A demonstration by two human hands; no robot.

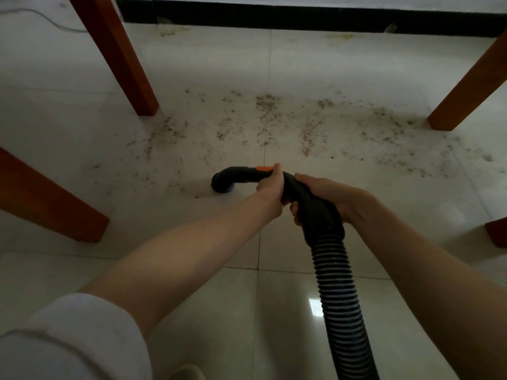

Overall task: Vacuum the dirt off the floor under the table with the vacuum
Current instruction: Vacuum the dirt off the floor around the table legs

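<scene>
Under the table, both hands gripped the vacuum nozzle (241, 175): left hand (270, 185) fingers curled forward, right hand (323, 196) behind, near scattered dirt (310, 130).

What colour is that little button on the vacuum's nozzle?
Orange: the button sits on the black nozzle, seen in the head view.

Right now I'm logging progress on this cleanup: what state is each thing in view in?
Left hand: grips the black vacuum handle, by the orange button.
Right hand: grips the handle further back.
Vacuum nozzle: mouth down on the floor, at the dirt's near edge.
Ribbed hose: attached, trailing back toward the person.
Dirt: still scattered between the table legs.
</scene>
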